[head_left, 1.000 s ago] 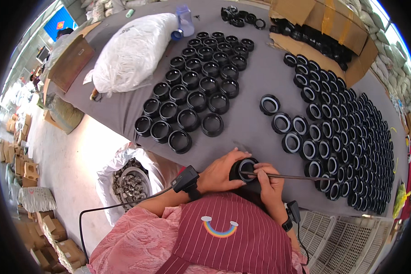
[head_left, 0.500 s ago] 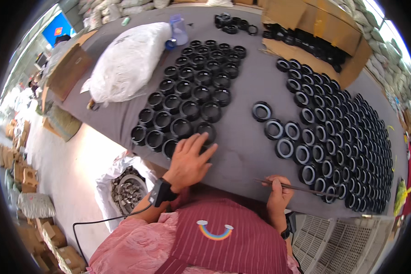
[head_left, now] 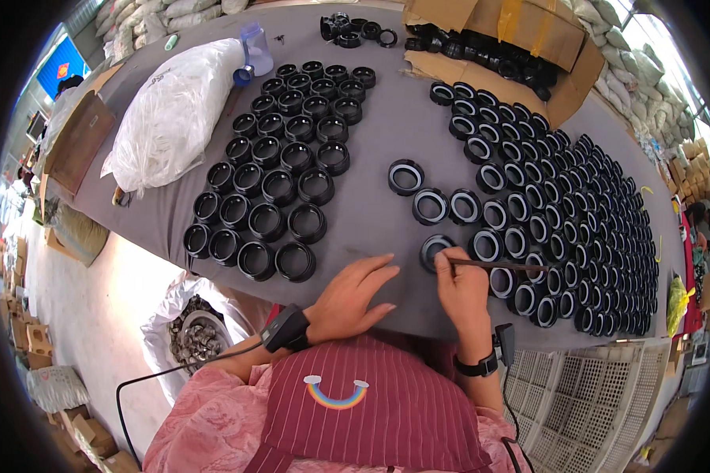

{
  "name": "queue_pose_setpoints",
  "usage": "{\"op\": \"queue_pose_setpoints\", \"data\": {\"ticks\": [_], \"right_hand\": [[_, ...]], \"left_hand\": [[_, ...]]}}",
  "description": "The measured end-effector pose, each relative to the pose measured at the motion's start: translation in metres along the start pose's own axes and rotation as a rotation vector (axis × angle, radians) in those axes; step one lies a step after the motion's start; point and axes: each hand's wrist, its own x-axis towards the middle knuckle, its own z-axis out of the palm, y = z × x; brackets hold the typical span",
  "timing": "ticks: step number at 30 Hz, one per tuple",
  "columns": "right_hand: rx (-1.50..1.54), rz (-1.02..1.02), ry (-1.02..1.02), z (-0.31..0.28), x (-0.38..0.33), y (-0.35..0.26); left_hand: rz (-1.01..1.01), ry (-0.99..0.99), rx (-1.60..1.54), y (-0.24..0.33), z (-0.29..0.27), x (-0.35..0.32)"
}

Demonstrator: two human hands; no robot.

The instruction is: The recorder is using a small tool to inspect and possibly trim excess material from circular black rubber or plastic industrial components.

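My left hand (head_left: 353, 299) hovers near the front edge of the grey cloth, fingers stretched out and nothing in them. Held in my right hand (head_left: 463, 292) is a thin dark rod (head_left: 505, 266), which lies across the tops of some rings. A single black ring (head_left: 435, 252) with a pale inner band sits against my right fingertips, partly hidden by them. To the left stand rows of plain black rings (head_left: 295, 260), apart from my left hand. A much larger group of black rings with pale inner bands (head_left: 515, 242) spreads over the right side.
At the back, an opened cardboard box (head_left: 521, 31) holds more black parts. A stuffed white plastic bag (head_left: 173, 110) and a clear bottle (head_left: 255, 51) lie at the far left. Below the table edge are a sack of metal pieces (head_left: 197, 335) and plastic crates (head_left: 576, 394).
My left hand has drawn back from the left rows of rings toward me. My right hand has come forward with the rod to the single ring. The whole view has shifted.
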Motion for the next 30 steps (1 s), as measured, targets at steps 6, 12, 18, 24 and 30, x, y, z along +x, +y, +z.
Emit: {"op": "queue_pose_setpoints", "data": {"ticks": [6, 12, 18, 24, 30], "right_hand": [[0.381, 0.054, -0.250, 0.011, -0.034, -0.011], [0.674, 0.154, -0.130, 0.010, -0.050, -0.004], [0.625, 0.054, -0.151, 0.007, -0.058, -0.009], [0.569, 0.037, -0.204, 0.006, -0.053, -0.014], [0.384, -0.038, -0.208, -0.011, -0.043, -0.020]], "left_hand": [[-0.052, -0.065, -0.059, -0.012, 0.018, -0.004], [-0.025, -0.015, -0.049, -0.015, 0.016, -0.016], [0.040, -0.047, -0.041, -0.016, 0.015, -0.013], [0.026, -0.070, -0.081, -0.017, 0.014, -0.011], [0.043, -0.069, -0.046, -0.021, 0.015, -0.011]]}}
